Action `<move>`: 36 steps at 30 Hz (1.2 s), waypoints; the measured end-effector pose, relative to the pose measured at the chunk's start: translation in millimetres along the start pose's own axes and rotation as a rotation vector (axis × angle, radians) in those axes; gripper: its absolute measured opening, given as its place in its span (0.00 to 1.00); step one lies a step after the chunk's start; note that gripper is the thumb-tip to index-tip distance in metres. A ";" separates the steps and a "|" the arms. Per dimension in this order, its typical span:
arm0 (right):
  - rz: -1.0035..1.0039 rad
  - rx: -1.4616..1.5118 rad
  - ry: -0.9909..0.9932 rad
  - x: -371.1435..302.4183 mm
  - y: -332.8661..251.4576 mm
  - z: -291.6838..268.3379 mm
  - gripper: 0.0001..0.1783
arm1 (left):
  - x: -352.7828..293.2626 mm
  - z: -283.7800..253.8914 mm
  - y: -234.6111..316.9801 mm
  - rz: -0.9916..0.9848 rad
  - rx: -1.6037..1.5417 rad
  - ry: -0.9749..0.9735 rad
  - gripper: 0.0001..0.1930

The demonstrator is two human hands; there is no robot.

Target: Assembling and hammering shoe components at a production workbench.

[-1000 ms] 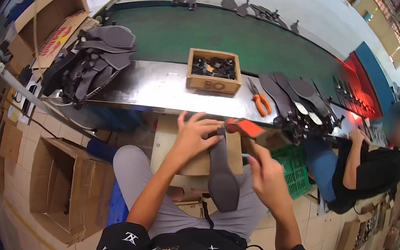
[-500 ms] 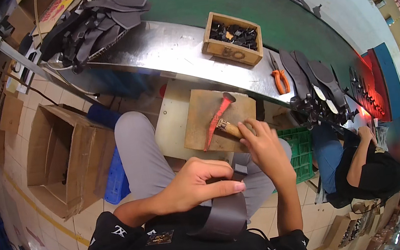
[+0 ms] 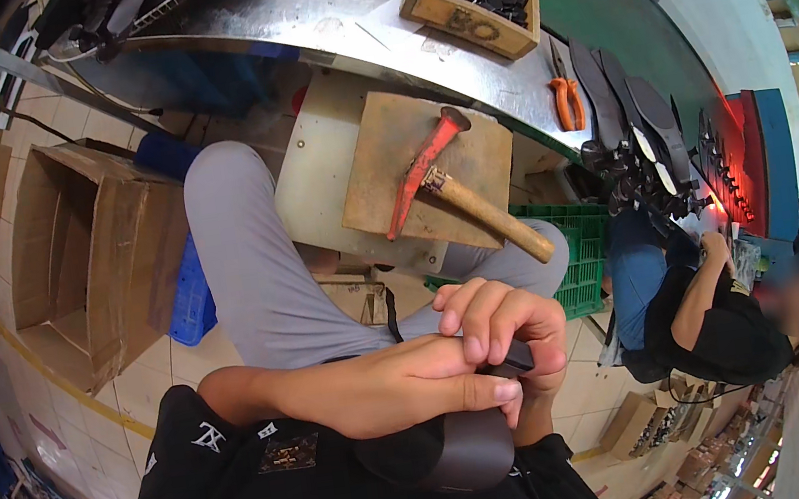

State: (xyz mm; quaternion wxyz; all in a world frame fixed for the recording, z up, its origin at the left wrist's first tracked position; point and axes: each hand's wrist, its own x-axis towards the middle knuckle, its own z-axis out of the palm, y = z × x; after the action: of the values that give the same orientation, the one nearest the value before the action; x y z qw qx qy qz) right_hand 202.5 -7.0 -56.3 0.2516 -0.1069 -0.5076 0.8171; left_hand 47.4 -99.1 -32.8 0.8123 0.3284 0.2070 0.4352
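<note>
Dark shoe sole (image 3: 466,448) against the lap, fingers (image 3: 476,335) of both hands closed around its top end.

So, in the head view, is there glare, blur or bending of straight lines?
Head view: the steel table shows pale glare; its edge curves from fisheye distortion; a red glow lights the machine at right; the co-worker's face is blurred; both hands, left hand and right hand, look sharp.

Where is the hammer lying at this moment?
In the head view, the hammer lies on the wooden board ahead of both hands, below the wooden box.
</note>
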 end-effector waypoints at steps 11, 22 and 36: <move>-0.069 -0.054 0.108 4.0 -3.8 0.9 0.32 | 5.7 -13.3 -14.8 0.109 0.005 -0.057 0.21; -0.270 -0.479 0.454 21.9 -23.2 -79.8 0.22 | -12.7 -37.6 25.1 0.194 -0.070 0.187 0.38; -0.215 -0.454 0.993 -47.0 -26.6 -153.7 0.14 | -204.0 -304.4 302.4 0.373 2.033 1.810 0.31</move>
State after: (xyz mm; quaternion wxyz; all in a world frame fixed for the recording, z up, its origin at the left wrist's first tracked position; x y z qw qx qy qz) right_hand 316.7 97.3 -107.6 0.5131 -0.4784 -0.4993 0.5085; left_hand -423.9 -41.0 -19.3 -0.2712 0.4002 0.8373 0.2553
